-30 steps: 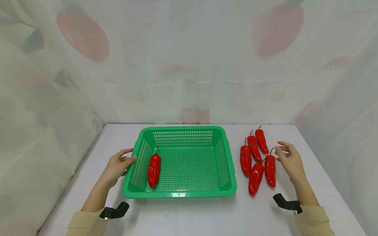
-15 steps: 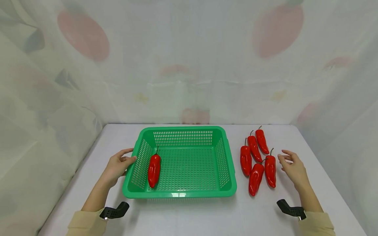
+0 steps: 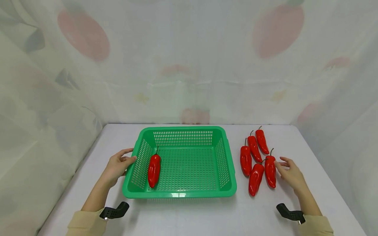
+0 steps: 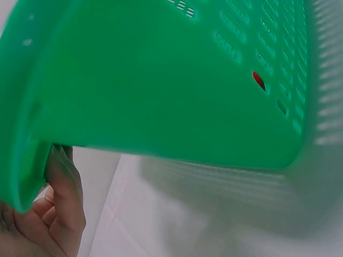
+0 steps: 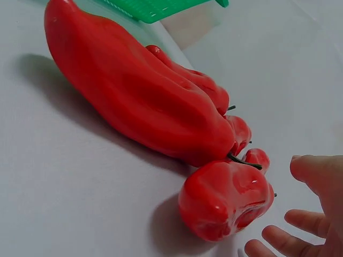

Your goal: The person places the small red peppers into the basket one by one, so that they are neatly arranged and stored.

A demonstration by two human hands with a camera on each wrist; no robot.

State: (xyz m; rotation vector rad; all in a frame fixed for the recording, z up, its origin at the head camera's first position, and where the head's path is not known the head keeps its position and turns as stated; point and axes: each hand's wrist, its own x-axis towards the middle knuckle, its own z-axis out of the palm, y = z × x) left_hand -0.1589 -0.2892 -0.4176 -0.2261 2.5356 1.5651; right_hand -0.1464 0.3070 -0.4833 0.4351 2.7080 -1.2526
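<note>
My left hand point(image 3: 115, 167) grips the left rim of a green plastic basket point(image 3: 180, 194), thumb over the edge and fingers tucked beneath it; the curled fingers point(image 4: 67, 198) show in the left wrist view. Inside the basket, towards its left wall, lies one red chili pepper point(image 3: 154, 170). On the right, my right hand point(image 3: 292, 175) hovers beside the rightmost pepper point(image 3: 270, 172) of a loose group. Its thumb overlaps that pepper's edge in the head view. The right wrist view shows the fingers point(image 5: 286, 241) spread and apart from the nearest pepper point(image 5: 228, 198), holding nothing.
Other red peppers lie close together: a front one point(image 3: 255, 179), a left one point(image 3: 245, 160), and two point(image 3: 254, 149) behind. All are on a white table point(image 3: 189, 218), between the basket and my right hand. A patterned curtain point(image 3: 189, 65) stands behind the table.
My right hand has shifted back towards me, away from the pepper's stem, then slightly left to the pepper's side. My left hand, the basket and the peppers stay in place.
</note>
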